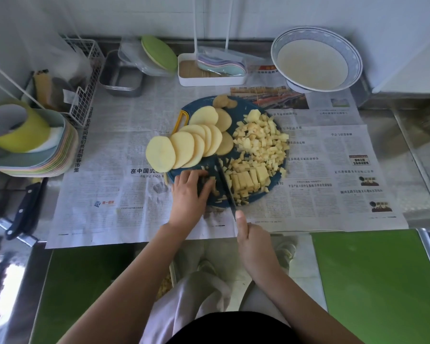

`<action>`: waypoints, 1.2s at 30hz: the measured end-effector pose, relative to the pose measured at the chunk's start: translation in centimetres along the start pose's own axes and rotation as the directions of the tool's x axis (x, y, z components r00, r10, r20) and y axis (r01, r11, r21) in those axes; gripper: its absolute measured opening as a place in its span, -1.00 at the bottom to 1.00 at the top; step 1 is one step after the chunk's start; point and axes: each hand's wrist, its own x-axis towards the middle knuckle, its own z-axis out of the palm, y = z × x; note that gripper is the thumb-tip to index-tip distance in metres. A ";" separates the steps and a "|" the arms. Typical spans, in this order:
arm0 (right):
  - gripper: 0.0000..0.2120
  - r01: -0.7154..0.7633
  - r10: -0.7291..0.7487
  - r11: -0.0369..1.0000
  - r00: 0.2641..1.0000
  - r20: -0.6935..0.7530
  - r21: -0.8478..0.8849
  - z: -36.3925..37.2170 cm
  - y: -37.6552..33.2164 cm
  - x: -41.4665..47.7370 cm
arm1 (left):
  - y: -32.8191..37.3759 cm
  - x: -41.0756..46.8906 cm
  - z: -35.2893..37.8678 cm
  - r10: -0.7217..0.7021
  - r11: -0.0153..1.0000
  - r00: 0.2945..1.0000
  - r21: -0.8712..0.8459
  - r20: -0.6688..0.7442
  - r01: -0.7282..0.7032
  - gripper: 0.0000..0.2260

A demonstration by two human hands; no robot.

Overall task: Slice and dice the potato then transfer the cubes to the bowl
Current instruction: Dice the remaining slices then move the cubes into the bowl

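Observation:
A round blue cutting board (241, 109) lies on newspaper. Potato slices (184, 148) fan across its left half and a pile of potato cubes (261, 142) covers its right half. My left hand (188, 194) presses curled fingers down on potato strips (212, 183) at the board's near edge. My right hand (252, 240) grips the handle of a knife (225, 184), whose blade runs across the board just right of my left fingers. Cut sticks (248, 178) lie right of the blade. A blue-rimmed white bowl (315, 58) stands at the back right.
A stack of pastel plates (57, 155) with a green cup (15, 127) sits at the left, beside a wire rack (85, 78) and a metal tray (121, 75). A second knife (26, 209) lies at the left. A white container (211, 73) stands behind the board.

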 end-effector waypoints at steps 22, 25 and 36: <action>-0.37 -0.033 -0.001 0.960 0.993 0.121 0.276 -1.4 1.0 0.9 | 1.0 0.8 -1.2 0.047 0.997 0.989 0.057 0.138 -0.055 -0.63; -0.38 0.009 -0.031 0.967 0.996 0.085 0.253 -1.8 0.9 0.6 | 1.0 0.8 -1.3 0.039 0.999 0.988 0.025 0.149 -0.043 -0.62; -0.31 0.003 -0.034 0.982 0.986 0.162 0.188 -1.9 0.8 -0.1 | 1.0 1.1 -1.5 -0.050 0.994 0.980 0.106 0.190 0.030 -0.78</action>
